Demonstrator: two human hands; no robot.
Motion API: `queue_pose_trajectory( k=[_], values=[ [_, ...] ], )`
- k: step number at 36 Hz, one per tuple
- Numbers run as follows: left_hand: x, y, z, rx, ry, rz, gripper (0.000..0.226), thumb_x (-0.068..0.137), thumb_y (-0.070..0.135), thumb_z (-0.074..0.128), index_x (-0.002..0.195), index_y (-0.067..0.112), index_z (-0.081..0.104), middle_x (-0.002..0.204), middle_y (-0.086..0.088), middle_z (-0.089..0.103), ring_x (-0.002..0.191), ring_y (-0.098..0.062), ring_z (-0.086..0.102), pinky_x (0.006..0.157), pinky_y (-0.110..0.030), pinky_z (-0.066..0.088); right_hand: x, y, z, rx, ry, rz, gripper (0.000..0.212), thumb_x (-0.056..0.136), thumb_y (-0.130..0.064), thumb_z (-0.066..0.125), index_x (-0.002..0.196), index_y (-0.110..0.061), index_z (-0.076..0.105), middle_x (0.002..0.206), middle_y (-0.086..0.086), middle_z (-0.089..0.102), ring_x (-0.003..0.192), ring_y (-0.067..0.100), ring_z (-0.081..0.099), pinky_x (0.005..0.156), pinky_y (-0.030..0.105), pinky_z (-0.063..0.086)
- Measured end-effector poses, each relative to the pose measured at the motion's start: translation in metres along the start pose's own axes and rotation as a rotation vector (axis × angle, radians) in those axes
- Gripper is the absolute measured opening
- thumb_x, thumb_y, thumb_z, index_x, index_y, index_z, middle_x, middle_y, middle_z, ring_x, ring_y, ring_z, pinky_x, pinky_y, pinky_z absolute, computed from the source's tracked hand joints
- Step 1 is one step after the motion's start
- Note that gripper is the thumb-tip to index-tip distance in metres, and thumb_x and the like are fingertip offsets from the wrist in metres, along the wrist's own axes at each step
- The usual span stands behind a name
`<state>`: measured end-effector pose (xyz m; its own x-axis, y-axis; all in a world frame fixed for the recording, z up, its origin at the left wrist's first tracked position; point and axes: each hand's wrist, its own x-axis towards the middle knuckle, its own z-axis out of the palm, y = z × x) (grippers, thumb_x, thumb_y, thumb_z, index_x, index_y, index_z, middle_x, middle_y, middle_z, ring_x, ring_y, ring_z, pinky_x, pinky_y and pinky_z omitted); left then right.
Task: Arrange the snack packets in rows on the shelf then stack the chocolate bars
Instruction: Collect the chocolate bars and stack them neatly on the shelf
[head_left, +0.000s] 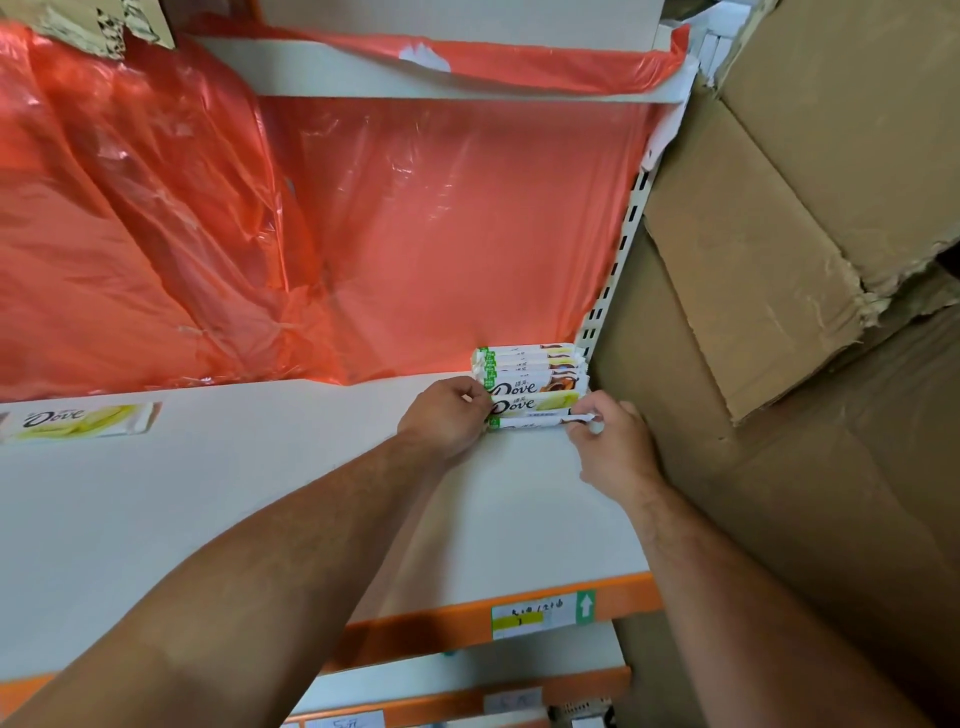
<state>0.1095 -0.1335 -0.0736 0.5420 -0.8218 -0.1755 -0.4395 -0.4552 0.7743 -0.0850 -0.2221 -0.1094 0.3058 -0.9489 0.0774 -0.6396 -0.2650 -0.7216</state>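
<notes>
The chocolate bars (530, 375), white Dove wrappers with green ends, stand packed on edge one behind another in a short row right of the frame's centre. They are at the back right corner of the shelf (208, 519), against the slotted upright (618, 260). The front bar (527, 423) lies across the near side of this row, touching the one behind it.

Both hands clamp this front bar. The left hand (447, 415) has its fingers curled round the bar's left end. The right hand (613, 441) pinches the right end between thumb and fingertips. Both bare forearms reach in from the lower edge of the frame.

One loose bar (78, 421) with a yellow picture lies flat at the far left of the frame, well apart from the row.

The shelf is white with an orange front strip, and a price label (543, 616) with a green arrow is stuck to that strip. Red plastic sheeting (415, 234) hangs behind the shelf and drapes over the upper shelf (467, 78). Torn cardboard boxes (779, 260) fill the right side of the frame, just beside the upright.
</notes>
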Motion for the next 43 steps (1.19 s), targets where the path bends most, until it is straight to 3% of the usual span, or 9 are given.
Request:
queue_pose_trajectory(
  k=[8,11,15,18,24,29,33,38,43],
  values=[
    [-0.004,-0.009,-0.003,-0.058,0.046,-0.011,0.023,0.091,0.025,0.056,0.070,0.023,0.064,0.072,0.007,0.070,0.075,-0.017,0.066,0.074,-0.029,0.052,-0.005,0.000,-0.004,0.072,-0.040,-0.026,0.022,0.088,-0.023,0.067,0.083,-0.041,0.056,0.092,-0.012,0.052,0.076,0.025,0.061,0.056,0.051,0.059],
    [-0.008,-0.013,-0.008,-0.109,0.044,-0.016,0.025,0.094,0.021,0.058,0.070,0.020,0.065,0.066,0.005,0.064,0.064,-0.017,0.060,0.063,-0.025,0.048,-0.009,-0.003,-0.005,0.134,-0.071,-0.022,0.023,0.090,-0.021,0.067,0.088,-0.040,0.054,0.089,-0.010,0.059,0.070,0.026,0.058,0.060,0.052,0.059],
    [-0.018,-0.016,-0.014,-0.176,0.029,-0.032,0.024,0.096,0.019,0.058,0.075,0.017,0.068,0.058,0.005,0.057,0.048,-0.014,0.051,0.048,-0.018,0.038,-0.012,-0.013,-0.006,0.171,-0.177,-0.069,0.023,0.093,-0.013,0.066,0.106,-0.031,0.057,0.087,-0.004,0.061,0.063,0.017,0.049,0.059,0.033,0.045],
    [-0.027,-0.019,-0.021,-0.193,0.001,-0.044,0.022,0.096,0.017,0.058,0.076,0.019,0.068,0.061,0.004,0.059,0.050,-0.014,0.051,0.047,-0.017,0.038,-0.014,-0.018,-0.007,0.114,-0.224,-0.051,0.011,0.093,-0.015,0.067,0.101,-0.022,0.063,0.084,0.008,0.059,0.063,0.021,0.048,0.061,0.029,0.037],
    [-0.049,-0.036,-0.041,-0.265,-0.005,-0.086,0.022,0.094,0.008,0.057,0.076,0.015,0.068,0.056,0.000,0.059,0.044,-0.016,0.050,0.041,-0.016,0.037,-0.032,-0.037,-0.006,0.098,-0.270,-0.014,0.020,0.089,-0.011,0.070,0.083,-0.029,0.064,0.074,0.002,0.052,0.058,0.019,0.043,0.055,0.037,0.045],
    [-0.064,-0.066,-0.087,-0.261,0.012,-0.095,0.026,0.087,0.000,0.059,0.069,0.016,0.068,0.065,-0.001,0.068,0.058,-0.011,0.058,0.052,-0.015,0.045,-0.061,-0.083,0.006,0.109,-0.331,-0.013,0.013,0.087,-0.004,0.067,0.084,-0.017,0.068,0.065,0.003,0.050,0.053,0.020,0.046,0.047,0.031,0.047],
    [-0.078,-0.105,-0.142,-0.289,0.033,-0.103,0.025,0.087,-0.002,0.059,0.070,0.012,0.071,0.069,-0.008,0.072,0.064,-0.020,0.065,0.067,-0.031,0.057,-0.089,-0.128,0.029,0.118,-0.379,-0.017,0.009,0.087,-0.003,0.067,0.085,-0.012,0.066,0.066,0.008,0.051,0.049,0.018,0.047,0.045,0.028,0.044],
    [-0.104,-0.153,-0.213,-0.255,0.079,-0.092,0.021,0.090,-0.003,0.057,0.078,0.006,0.071,0.064,-0.007,0.068,0.051,-0.017,0.059,0.047,-0.020,0.043,-0.126,-0.183,0.074,0.107,-0.406,-0.040,0.010,0.087,-0.002,0.067,0.082,-0.011,0.065,0.064,0.012,0.049,0.045,0.019,0.047,0.041,0.021,0.042],
    [-0.129,-0.194,-0.275,-0.274,0.112,-0.079,0.019,0.091,-0.007,0.055,0.080,0.001,0.068,0.062,-0.006,0.063,0.046,-0.010,0.056,0.044,-0.020,0.045,-0.161,-0.233,0.120,0.089,-0.430,-0.060,0.007,0.086,-0.002,0.067,0.089,-0.008,0.063,0.062,0.011,0.050,0.040,0.019,0.047,0.040,0.018,0.038]
  ],
)
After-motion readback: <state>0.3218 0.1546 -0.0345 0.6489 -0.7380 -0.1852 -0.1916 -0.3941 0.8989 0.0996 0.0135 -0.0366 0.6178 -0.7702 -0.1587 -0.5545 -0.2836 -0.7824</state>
